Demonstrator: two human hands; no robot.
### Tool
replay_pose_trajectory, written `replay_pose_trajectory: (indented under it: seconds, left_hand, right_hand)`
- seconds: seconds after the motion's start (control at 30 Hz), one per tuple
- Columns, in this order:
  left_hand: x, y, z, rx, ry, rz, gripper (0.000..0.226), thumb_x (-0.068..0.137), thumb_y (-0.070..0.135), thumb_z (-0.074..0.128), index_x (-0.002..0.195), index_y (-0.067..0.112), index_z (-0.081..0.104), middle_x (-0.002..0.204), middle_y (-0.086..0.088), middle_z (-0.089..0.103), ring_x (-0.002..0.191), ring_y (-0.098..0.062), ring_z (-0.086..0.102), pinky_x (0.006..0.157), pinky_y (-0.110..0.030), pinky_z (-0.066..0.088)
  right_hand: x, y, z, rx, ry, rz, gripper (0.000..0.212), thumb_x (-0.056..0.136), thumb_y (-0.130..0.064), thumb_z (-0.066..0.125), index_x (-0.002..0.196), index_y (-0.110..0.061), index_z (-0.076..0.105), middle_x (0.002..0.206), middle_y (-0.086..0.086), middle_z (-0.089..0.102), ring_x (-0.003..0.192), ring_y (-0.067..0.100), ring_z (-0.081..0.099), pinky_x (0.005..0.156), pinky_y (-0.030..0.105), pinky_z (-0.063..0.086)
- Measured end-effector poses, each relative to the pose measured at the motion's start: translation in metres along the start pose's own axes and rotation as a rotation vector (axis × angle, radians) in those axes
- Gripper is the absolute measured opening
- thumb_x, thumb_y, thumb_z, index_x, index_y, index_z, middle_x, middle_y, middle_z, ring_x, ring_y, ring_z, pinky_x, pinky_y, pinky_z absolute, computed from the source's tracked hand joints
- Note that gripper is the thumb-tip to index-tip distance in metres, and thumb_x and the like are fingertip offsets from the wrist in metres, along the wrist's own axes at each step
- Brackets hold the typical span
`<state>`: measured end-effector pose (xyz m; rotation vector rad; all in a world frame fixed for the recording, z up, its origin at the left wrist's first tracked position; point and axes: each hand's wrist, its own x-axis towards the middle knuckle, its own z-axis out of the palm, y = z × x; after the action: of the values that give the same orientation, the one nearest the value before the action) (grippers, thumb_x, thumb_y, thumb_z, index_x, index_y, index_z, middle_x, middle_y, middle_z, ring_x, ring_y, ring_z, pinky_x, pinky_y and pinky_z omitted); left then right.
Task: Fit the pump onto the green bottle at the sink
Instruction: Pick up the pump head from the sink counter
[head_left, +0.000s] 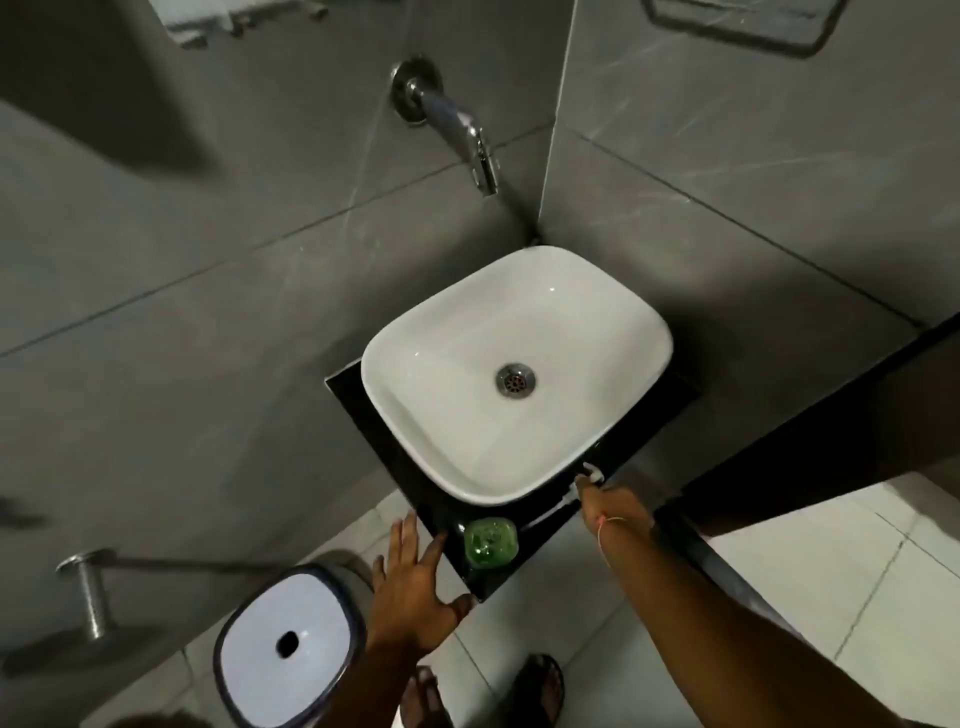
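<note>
Standing capless on the black table just before the white sink, the translucent green bottle is waiting; left hand is spreading flat, right hand is pinching the white pump.

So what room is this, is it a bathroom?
Most likely a bathroom or washroom. There is a white sink on a black counter, a metal tap coming out of a grey tiled wall, and a small lidded bin on the floor.
</note>
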<state>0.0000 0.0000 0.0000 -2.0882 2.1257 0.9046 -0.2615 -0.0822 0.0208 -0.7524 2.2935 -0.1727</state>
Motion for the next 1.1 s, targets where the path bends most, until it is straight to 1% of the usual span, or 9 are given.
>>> replay_pose_trajectory:
  seconds: [0.23, 0.4, 0.53, 0.67, 0.73, 0.77, 0.87, 1.0, 1.1]
  left_hand:
    - [0.019, 0.012, 0.003, -0.137, 0.135, 0.068, 0.088, 0.064, 0.07, 0.067, 0.142, 0.04, 0.038, 0.163, -0.003, -0.007, 0.148, -0.023, -0.015, 0.118, -0.052, 0.006]
    - [0.026, 0.011, 0.009, -0.142, 0.172, 0.118, 0.076, 0.064, 0.07, 0.067, 0.133, 0.045, 0.047, 0.163, -0.003, -0.006, 0.144, -0.017, -0.024, 0.118, -0.054, 0.003]
    - [0.03, 0.01, 0.011, -0.135, 0.182, 0.094, 0.07, 0.063, 0.069, 0.069, 0.128, 0.048, 0.051, 0.163, -0.001, -0.009, 0.145, -0.019, -0.024, 0.117, -0.059, -0.002]
    - [0.031, 0.008, 0.01, -0.123, 0.171, 0.105, 0.069, 0.063, 0.071, 0.068, 0.126, 0.047, 0.053, 0.163, -0.001, -0.011, 0.144, -0.02, -0.028, 0.115, -0.058, -0.007]
    - [0.032, 0.007, 0.01, -0.097, 0.168, 0.11, 0.07, 0.063, 0.076, 0.063, 0.126, 0.047, 0.052, 0.162, 0.0, -0.013, 0.143, -0.018, -0.031, 0.115, -0.058, -0.008]
    - [0.033, 0.007, 0.01, -0.085, 0.17, 0.112, 0.071, 0.063, 0.078, 0.06, 0.126, 0.048, 0.051, 0.162, 0.001, -0.014, 0.143, -0.018, -0.032, 0.115, -0.058, -0.008]
    - [0.035, 0.007, 0.008, -0.074, 0.167, 0.124, 0.072, 0.063, 0.079, 0.058, 0.127, 0.047, 0.051, 0.161, 0.002, -0.017, 0.141, -0.016, -0.035, 0.115, -0.057, -0.01]
    - [0.034, 0.007, 0.006, -0.075, 0.156, 0.138, 0.07, 0.065, 0.076, 0.061, 0.128, 0.047, 0.051, 0.161, 0.003, -0.016, 0.142, -0.017, -0.034, 0.115, -0.056, -0.012]
    - [0.032, 0.007, 0.007, -0.081, 0.16, 0.13, 0.069, 0.066, 0.075, 0.062, 0.129, 0.048, 0.05, 0.161, 0.002, -0.015, 0.143, -0.018, -0.031, 0.115, -0.056, -0.01]
  right_hand:
    - [0.02, -0.011, 0.013, 0.076, -0.058, 0.051, 0.062, 0.082, -0.06, 0.058, 0.12, -0.012, 0.065, 0.132, 0.02, 0.06, 0.122, 0.038, 0.056, 0.106, 0.047, 0.041]
    - [0.02, -0.017, 0.021, 0.09, -0.046, 0.126, 0.07, 0.077, -0.058, 0.067, 0.12, -0.003, 0.063, 0.132, 0.021, 0.061, 0.119, 0.039, 0.057, 0.099, 0.043, 0.045]
    - [0.023, -0.014, 0.025, 0.229, -0.061, 0.16, 0.057, 0.077, -0.047, 0.073, 0.113, -0.003, 0.068, 0.127, 0.02, 0.064, 0.112, 0.036, 0.061, 0.077, 0.032, 0.036]
    - [0.014, -0.01, 0.017, 0.472, -0.131, 0.208, 0.044, 0.08, -0.038, 0.07, 0.109, -0.004, 0.068, 0.129, 0.021, 0.061, 0.093, 0.034, 0.059, 0.083, 0.037, 0.043]
    - [0.0, -0.004, 0.007, 0.701, -0.142, 0.21, 0.043, 0.078, -0.035, 0.074, 0.105, -0.002, 0.066, 0.126, 0.017, 0.062, 0.097, 0.031, 0.058, 0.09, 0.041, 0.046]
    - [-0.009, 0.001, 0.0, 0.795, -0.118, 0.174, 0.044, 0.077, -0.034, 0.076, 0.106, -0.002, 0.068, 0.124, 0.015, 0.063, 0.1, 0.03, 0.06, 0.091, 0.041, 0.046]
    - [-0.053, 0.018, -0.024, 0.914, 0.068, -0.091, 0.019, 0.079, -0.034, 0.076, 0.088, -0.018, 0.074, 0.098, 0.008, 0.075, 0.092, 0.028, 0.07, 0.083, 0.038, 0.052]
    - [-0.117, 0.03, -0.038, 0.777, 0.169, -0.449, 0.039, 0.068, -0.059, 0.073, 0.089, -0.025, 0.071, 0.085, -0.002, 0.072, 0.084, 0.019, 0.068, 0.075, 0.037, 0.053]
    - [-0.138, 0.025, -0.028, 0.811, 0.196, -0.605, 0.031, 0.061, -0.052, 0.076, 0.084, -0.032, 0.07, 0.086, -0.01, 0.067, 0.085, 0.013, 0.062, 0.079, 0.026, 0.048]
